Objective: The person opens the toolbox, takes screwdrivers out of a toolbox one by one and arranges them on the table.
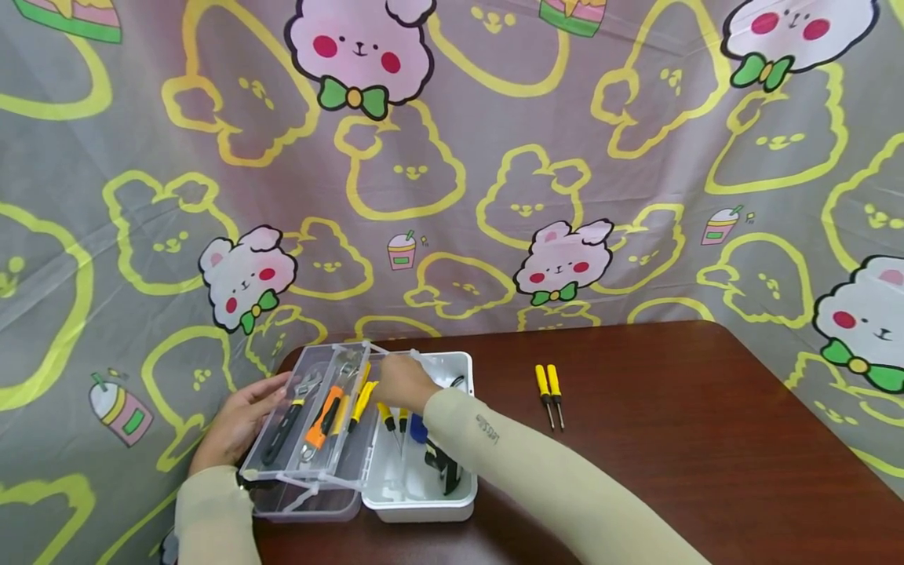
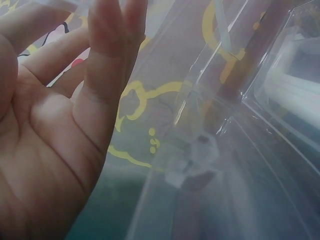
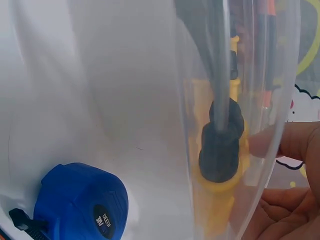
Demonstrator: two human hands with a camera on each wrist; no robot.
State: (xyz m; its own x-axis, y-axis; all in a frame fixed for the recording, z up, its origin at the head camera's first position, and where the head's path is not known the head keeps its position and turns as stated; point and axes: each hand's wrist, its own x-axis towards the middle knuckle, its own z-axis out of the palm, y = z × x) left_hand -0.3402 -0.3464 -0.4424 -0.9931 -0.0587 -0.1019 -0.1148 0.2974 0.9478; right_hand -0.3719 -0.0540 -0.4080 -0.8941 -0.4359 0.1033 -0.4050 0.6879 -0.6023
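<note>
My left hand (image 1: 236, 420) is at the left side of a clear plastic tool tray (image 1: 264, 447), its fingertips against the edge. In the left wrist view the fingers of that hand (image 2: 60, 110) look fairly straight. My right hand (image 1: 404, 383) reaches into the tray's right compartment, fingers curled at a yellow-and-black tool (image 1: 362, 404). The right wrist view shows this tool through the clear wall, fingertips against it; its exact kind is unclear. The tray also holds an adjustable wrench (image 1: 291, 420) and an orange-handled tool (image 1: 325, 416). It is raised on hinged arms beside a white toolbox base (image 1: 420, 514).
Inside the white base lie a blue tape measure (image 3: 82, 202), yellow-handled screwdrivers (image 1: 386, 416) and a black tool (image 1: 446, 471). Two yellow-and-black screwdrivers (image 1: 548, 392) lie side by side on the brown table (image 1: 671, 424). A patterned cloth (image 1: 452, 196) hangs behind.
</note>
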